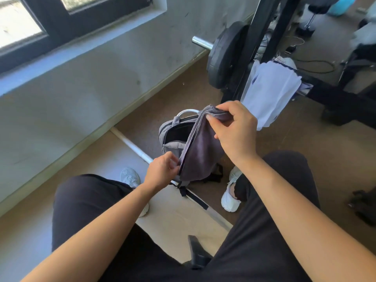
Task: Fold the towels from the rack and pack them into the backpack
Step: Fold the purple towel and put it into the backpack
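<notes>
A dark grey folded towel (200,154) hangs in the air between my hands, just above the floor. My right hand (236,129) pinches its upper corner. Lower down, my left hand (162,169) grips its bottom edge. Behind and under the towel stands a grey backpack (173,139) on the floor, its main compartment unzipped and dark inside; the towel hides its right half. A pale blue-white towel (270,92) is draped over a bar of the black weight rack (262,37) at the upper right.
A weight plate (221,55) on a steel bar sits on the rack. A white pipe (138,150) lies along the floor by the backpack. My legs and white shoes (230,198) flank the bag. The wall and window are to the left; dark bags lie at the right.
</notes>
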